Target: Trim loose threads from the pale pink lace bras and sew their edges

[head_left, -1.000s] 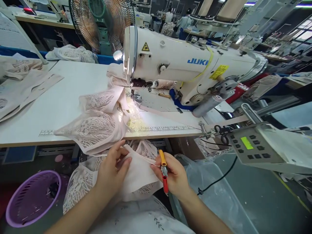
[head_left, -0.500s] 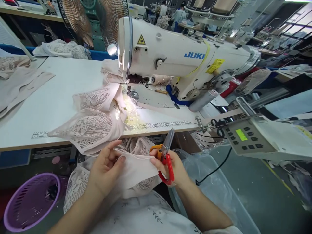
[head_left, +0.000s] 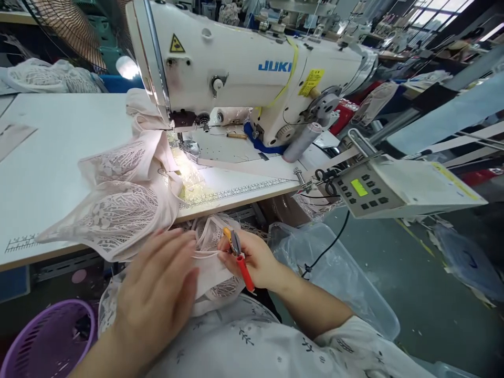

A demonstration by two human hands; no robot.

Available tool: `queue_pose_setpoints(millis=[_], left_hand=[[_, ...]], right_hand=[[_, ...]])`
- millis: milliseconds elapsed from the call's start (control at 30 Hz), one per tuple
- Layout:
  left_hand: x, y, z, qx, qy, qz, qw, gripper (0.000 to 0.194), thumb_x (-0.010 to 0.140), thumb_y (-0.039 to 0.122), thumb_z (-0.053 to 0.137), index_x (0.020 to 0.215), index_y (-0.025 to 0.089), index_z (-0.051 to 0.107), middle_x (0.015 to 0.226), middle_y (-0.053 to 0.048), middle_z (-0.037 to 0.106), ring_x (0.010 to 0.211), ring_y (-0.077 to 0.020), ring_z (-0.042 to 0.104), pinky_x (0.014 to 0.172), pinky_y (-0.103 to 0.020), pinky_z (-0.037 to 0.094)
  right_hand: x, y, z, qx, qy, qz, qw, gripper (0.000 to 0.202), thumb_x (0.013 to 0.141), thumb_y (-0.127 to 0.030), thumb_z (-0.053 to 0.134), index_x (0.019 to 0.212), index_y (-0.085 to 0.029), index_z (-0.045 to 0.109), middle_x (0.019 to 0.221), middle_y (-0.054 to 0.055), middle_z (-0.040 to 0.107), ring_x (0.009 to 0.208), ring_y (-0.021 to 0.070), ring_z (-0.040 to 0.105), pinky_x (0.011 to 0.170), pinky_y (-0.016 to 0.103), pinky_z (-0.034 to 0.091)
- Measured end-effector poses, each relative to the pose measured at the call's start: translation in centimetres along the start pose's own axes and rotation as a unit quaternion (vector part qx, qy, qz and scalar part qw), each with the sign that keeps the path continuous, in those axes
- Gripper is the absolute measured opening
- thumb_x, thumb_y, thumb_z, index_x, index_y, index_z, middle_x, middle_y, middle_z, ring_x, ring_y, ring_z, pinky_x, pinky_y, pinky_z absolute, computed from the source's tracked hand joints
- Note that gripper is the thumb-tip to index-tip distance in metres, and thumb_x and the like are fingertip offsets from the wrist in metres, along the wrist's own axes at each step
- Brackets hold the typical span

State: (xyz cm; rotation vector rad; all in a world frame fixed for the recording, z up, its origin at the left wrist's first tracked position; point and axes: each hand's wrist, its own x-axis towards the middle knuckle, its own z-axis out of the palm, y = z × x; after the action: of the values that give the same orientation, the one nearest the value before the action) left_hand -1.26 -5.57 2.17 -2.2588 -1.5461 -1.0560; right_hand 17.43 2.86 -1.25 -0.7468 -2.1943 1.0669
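Note:
My right hand (head_left: 258, 260) is closed around scissors (head_left: 243, 270) with red and orange handles, and its thumb and fingertip pinch the edge of a pale pink bra (head_left: 210, 273) over my lap. My left hand (head_left: 157, 291), slightly blurred, has its fingers stretched out flat above the left part of that bra, hiding it. Whether the palm touches the cloth cannot be seen. More lace bra pieces (head_left: 122, 210) lie on the sewing table's front edge, left of the needle.
A white JUKI sewing machine (head_left: 236, 58) stands on the table (head_left: 51, 173). To the right are a control box (head_left: 370, 184) and a clear plastic bin (head_left: 334, 273). A purple basket (head_left: 51, 336) sits low at the left, and a fan (head_left: 74, 31) stands behind.
My left hand has let go of the bra edge and its fingers have straightened. The scissors have turned in my right hand, blades no longer pointing up. The view has shifted right.

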Motion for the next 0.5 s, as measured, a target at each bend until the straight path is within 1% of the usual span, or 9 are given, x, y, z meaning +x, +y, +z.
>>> queue_pose_setpoints(millis=[33,67,100,133,167,233,300,367,500], left_hand=[[0.6,0.2,0.0,-0.015,-0.041,0.054,0.998,0.035,0.079,0.008,0.057,0.114,0.014,0.054,0.101,-0.012,0.066,0.103,-0.0262,0.06,0.093,-0.043,0.046],[1.1,0.3,0.2,-0.031,-0.083,0.078,0.993,0.025,0.081,0.009,0.054,0.105,0.014,0.057,0.092,-0.01,0.067,0.093,-0.0245,0.062,0.086,-0.041,0.049],[1.5,0.3,0.4,-0.046,-0.124,0.076,0.988,0.016,0.084,0.011,0.051,0.097,0.015,0.059,0.084,-0.008,0.066,0.083,-0.0225,0.062,0.077,-0.038,0.051],[1.8,0.3,0.7,-0.064,-0.157,0.061,0.984,0.013,0.087,0.014,0.048,0.089,0.015,0.06,0.077,-0.006,0.064,0.072,-0.0201,0.061,0.067,-0.034,0.051],[1.9,0.2,1.0,-0.088,-0.183,0.038,0.978,0.016,0.088,0.016,0.045,0.084,0.016,0.06,0.071,-0.004,0.063,0.065,-0.018,0.059,0.059,-0.03,0.048],[1.7,-0.1,1.3,-0.141,-0.222,-0.031,0.964,0.022,0.09,0.02,0.042,0.077,0.017,0.059,0.066,-0.002,0.059,0.058,-0.0149,0.056,0.051,-0.025,0.043],[1.4,-0.5,1.2,-0.191,-0.255,-0.121,0.94,0.024,0.09,0.024,0.042,0.074,0.018,0.058,0.062,0.0,0.057,0.056,-0.0127,0.054,0.051,-0.023,0.042],[0.9,-0.9,1.0,-0.223,-0.275,-0.209,0.912,0.024,0.089,0.03,0.043,0.074,0.018,0.058,0.064,0.0,0.059,0.059,-0.0131,0.055,0.055,-0.023,0.043],[0.2,-1.7,0.9,-0.277,-0.292,-0.319,0.858,0.029,0.087,0.041,0.045,0.079,0.018,0.061,0.07,-0.002,0.063,0.064,-0.0157,0.056,0.058,-0.025,0.044]], right_hand=[[0.0,-0.2,-0.1,0.004,-0.007,-0.008,1.0,0.026,0.086,-0.035,0.049,0.067,-0.021,0.038,0.064,0.0,0.051,0.058,0.0126,0.048,0.056,0.027,0.043],[0.0,-0.4,-0.2,0.012,-0.01,-0.012,1.0,0.027,0.085,-0.035,0.05,0.066,-0.02,0.038,0.063,0.0,0.05,0.057,0.0122,0.047,0.055,0.026,0.042],[0.0,-0.6,-0.2,0.022,-0.013,-0.012,1.0,0.028,0.085,-0.035,0.052,0.066,-0.02,0.038,0.062,-0.001,0.048,0.056,0.0117,0.045,0.054,0.026,0.041],[-0.1,-0.8,-0.3,0.028,-0.02,-0.007,0.999,0.029,0.085,-0.036,0.053,0.066,-0.02,0.039,0.062,-0.001,0.048,0.056,0.0113,0.044,0.053,0.025,0.04],[-0.2,-0.9,-0.3,0.035,-0.024,0.001,0.999,0.029,0.084,-0.037,0.055,0.067,-0.02,0.04,0.062,-0.001,0.048,0.056,0.011,0.044,0.053,0.024,0.039],[-0.3,-0.9,-0.2,0.064,-0.027,0.019,0.997,0.028,0.083,-0.039,0.057,0.069,-0.019,0.043,0.064,-0.001,0.049,0.057,0.0105,0.044,0.055,0.023,0.04],[-0.6,-0.9,0.0,0.099,-0.017,0.031,0.994,0.026,0.08,-0.039,0.06,0.073,-0.019,0.045,0.067,-0.002,0.05,0.058,0.0101,0.046,0.056,0.022,0.041],[-0.8,-0.7,0.4,0.113,-0.013,0.043,0.993,0.026,0.077,-0.039,0.062,0.074,-0.019,0.045,0.068,-0.002,0.051,0.059,0.01,0.046,0.057,0.022,0.042],[-1.0,-0.5,1.2,0.102,-0.031,0.092,0.99,0.027,0.072,-0.037,0.063,0.073,-0.02,0.042,0.067,-0.002,0.05,0.059,0.0111,0.046,0.057,0.025,0.044]])
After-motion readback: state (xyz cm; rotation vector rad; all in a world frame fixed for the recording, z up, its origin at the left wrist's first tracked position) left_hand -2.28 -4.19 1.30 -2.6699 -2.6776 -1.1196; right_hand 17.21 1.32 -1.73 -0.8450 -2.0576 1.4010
